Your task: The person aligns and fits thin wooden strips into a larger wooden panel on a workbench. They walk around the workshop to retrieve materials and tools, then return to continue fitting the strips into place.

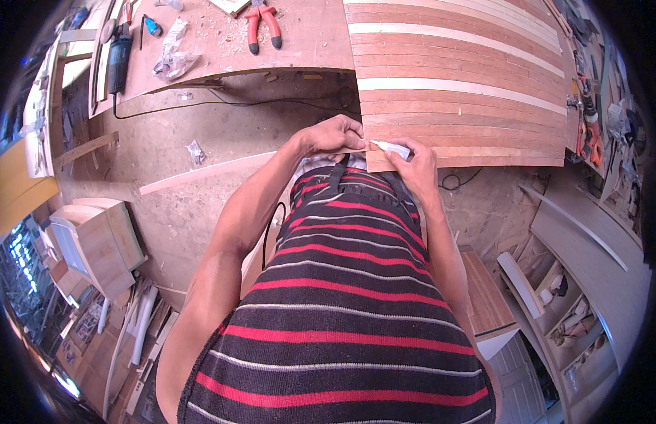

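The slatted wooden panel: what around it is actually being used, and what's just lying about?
In use: slatted wooden panel; small white tube in the right hand; left hand pressing the panel's corner.

Lying about: red pliers; power tool; crumpled plastic bag.

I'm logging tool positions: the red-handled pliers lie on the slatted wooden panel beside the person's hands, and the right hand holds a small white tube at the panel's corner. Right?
Not quite. The head view shows the red-handled pliers on the plain brown workbench top at the far side, well away from the hands. The right hand does hold the small white tube at the slatted wooden panel corner.
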Demonstrator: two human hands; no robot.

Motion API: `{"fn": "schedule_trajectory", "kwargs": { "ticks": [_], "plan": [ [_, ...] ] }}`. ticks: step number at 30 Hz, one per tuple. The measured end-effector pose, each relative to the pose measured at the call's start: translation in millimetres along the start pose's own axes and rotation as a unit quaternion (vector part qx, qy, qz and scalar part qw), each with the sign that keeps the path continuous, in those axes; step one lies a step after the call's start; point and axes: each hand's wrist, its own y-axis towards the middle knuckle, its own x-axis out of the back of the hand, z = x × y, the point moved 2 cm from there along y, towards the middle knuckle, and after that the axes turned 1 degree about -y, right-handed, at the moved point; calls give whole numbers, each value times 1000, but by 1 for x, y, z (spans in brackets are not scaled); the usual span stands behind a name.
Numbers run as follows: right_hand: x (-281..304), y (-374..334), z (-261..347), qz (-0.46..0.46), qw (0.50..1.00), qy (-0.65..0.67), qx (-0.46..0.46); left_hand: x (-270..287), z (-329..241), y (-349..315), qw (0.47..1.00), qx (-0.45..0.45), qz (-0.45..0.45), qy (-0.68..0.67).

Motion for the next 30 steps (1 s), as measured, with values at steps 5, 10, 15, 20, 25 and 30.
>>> {"fn": "schedule_trajectory", "kwargs": {
  "ticks": [5, 10, 15, 20, 25, 30],
  "plan": [
    [1, 0, 0, 6, 1000, -6, 4, -2, -4, -2, 1000, 4, -4, 5],
    [1, -1, -2, 15, 1000, -6, 1, -2, -5, -3, 1000, 10, -5, 11],
    [1, -3, -2, 22, 1000, -19, -8, 0, -3, -1, 1000, 4, 8, 11],
    [1, -7, -4, 33, 999, -9, -20, 0, -3, -1, 1000, 6, 7, 1],
    [-1, -10, -12, 15, 999, 25, -21, -1, -4, -3, 1000, 8, 3, -4],
    [-1, -8, -24, -42, 969, 235, -57, 0, -2, -1, 1000, -1, 4, -8]
  ]
}}
